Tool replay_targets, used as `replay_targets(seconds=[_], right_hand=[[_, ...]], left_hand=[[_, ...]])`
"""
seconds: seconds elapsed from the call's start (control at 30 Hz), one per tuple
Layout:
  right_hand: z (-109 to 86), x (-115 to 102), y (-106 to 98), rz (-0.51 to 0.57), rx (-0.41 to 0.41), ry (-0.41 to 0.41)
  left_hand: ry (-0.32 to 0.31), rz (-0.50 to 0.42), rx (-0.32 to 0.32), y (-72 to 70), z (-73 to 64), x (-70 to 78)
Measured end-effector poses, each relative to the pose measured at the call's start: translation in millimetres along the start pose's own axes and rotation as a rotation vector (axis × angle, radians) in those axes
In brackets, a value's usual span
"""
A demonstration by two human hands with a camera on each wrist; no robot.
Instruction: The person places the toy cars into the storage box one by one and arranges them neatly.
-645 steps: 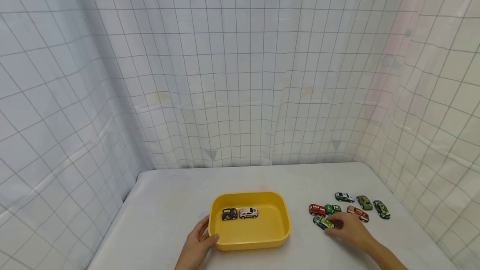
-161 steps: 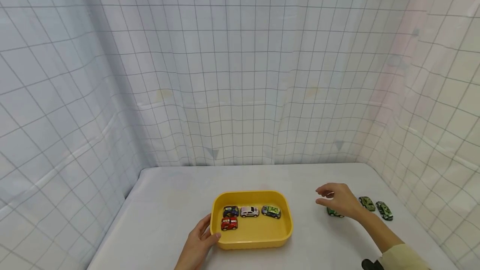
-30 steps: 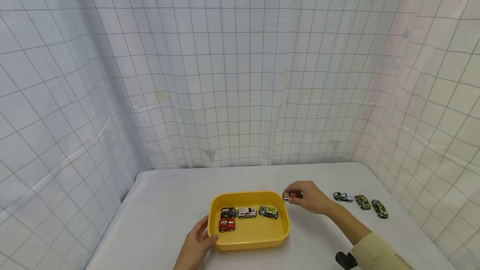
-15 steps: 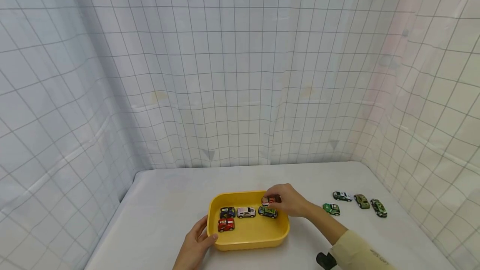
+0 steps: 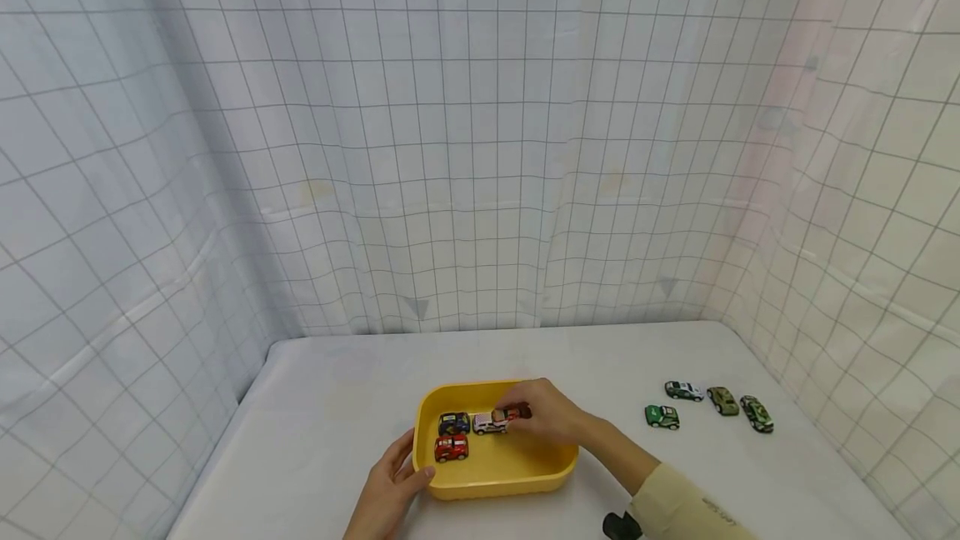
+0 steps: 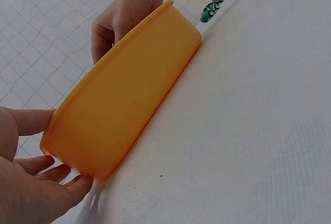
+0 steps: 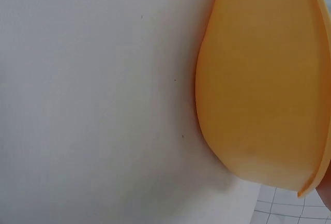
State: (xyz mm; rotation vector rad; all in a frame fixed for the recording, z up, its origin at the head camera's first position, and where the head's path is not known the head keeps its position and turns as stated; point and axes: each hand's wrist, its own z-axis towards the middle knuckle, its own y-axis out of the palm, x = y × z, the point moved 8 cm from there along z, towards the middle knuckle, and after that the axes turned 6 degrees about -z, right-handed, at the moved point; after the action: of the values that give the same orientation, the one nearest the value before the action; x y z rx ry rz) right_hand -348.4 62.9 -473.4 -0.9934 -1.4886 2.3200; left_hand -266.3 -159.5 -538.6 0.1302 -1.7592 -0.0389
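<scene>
My left hand (image 5: 390, 486) grips the left end of a yellow plastic tray (image 5: 498, 490), thumb over the rim and fingers against the outer wall, as the left wrist view also shows. Inside the tray, my right hand (image 5: 551, 411) pinches an orange-red toy car (image 5: 519, 412), which overlaps a white toy car (image 5: 487, 423) in the head view. To the left sit a dark blue toy car (image 5: 453, 423) and, in front of it, a red toy car (image 5: 452, 447). My right hand hides the tray's right part, including the yellow-green car seen there earlier.
On the white table (image 5: 337, 407), right of the tray, lie a green toy car (image 5: 662, 417), a white-and-green one (image 5: 683, 391) and two camouflage ones, a nearer-left car (image 5: 723, 401) and a far-right car (image 5: 757, 414). Gridded white curtains (image 5: 480, 190) enclose the table.
Over the last second my right hand has carried the orange-red car leftward, across the tray's rim and inside. Since the oldest frame, the red and yellow-green cars have entered the tray. My left hand stays.
</scene>
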Motion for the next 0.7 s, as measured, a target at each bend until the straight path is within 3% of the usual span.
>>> replay_targets(seconds=[0.23,0.53,0.7], right_hand=[[4.7,-7.2,10.1,-0.048,-0.016,-0.001],[6.9,-8.4,22.7,0.038,-0.047,0.017],[8.9,-11.0,28.9,0.019,-0.054,0.006]], left_hand=[[0.004,0.004,0.000,0.3,0.2,0.7],[0.011,0.005,-0.004,0.8,0.5,0.8],[0.020,0.011,-0.002,1.0,-1.5,2.3]])
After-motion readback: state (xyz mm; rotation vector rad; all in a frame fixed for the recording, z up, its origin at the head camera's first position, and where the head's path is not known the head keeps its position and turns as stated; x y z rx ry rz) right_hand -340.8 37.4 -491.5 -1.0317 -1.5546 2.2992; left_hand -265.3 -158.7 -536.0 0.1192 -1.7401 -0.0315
